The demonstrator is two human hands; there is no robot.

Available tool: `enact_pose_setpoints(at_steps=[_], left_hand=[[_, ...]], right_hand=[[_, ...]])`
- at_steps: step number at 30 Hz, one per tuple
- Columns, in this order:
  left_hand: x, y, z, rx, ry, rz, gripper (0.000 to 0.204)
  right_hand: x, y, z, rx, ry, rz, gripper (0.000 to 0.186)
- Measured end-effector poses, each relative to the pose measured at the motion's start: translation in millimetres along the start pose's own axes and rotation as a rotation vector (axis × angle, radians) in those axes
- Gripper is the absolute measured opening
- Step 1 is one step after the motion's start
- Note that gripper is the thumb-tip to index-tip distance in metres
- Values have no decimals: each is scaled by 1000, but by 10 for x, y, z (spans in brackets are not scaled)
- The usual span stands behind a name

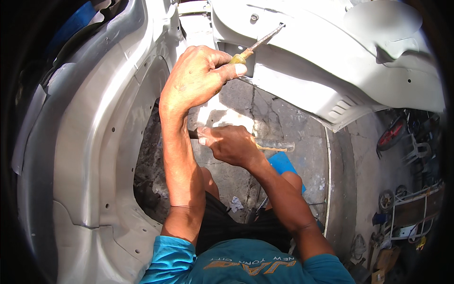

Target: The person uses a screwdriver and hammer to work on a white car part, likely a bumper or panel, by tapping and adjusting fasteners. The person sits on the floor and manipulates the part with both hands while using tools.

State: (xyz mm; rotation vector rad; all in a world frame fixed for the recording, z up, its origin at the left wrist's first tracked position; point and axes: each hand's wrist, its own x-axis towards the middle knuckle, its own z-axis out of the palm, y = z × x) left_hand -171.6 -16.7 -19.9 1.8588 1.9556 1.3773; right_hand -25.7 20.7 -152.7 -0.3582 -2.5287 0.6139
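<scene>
My left hand (198,75) is raised and closed around the yellowish handle of a screwdriver (257,43). Its worn metal shaft slants up to the right, and the tip meets a small dark hole in the white car body panel (302,52). Lower down, my right hand (231,144) is closed on a tool with a dark end (193,134); my left forearm hides part of that end. A pale, partly see-through bar (276,146) with a yellowish edge shows on the other side of this fist. Whether it belongs to the same tool, I cannot tell.
A curved silver-grey body panel (94,142) rises close on my left. Below lies a stained concrete floor (250,104), with a blue flat piece (283,165) by my knee and a crumpled scrap (235,204). Wheels, a metal-framed cart (416,210) and clutter stand at right.
</scene>
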Motion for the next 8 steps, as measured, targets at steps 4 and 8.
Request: enact_pose_setpoints(at_steps=[4, 8], left_hand=[[30, 95, 18, -26, -60, -47, 35], [74, -11, 88, -11, 5, 24, 36]], right_hand=[[40, 209, -23, 214, 314, 209, 32], [-251, 330, 85, -198, 30, 39, 45]])
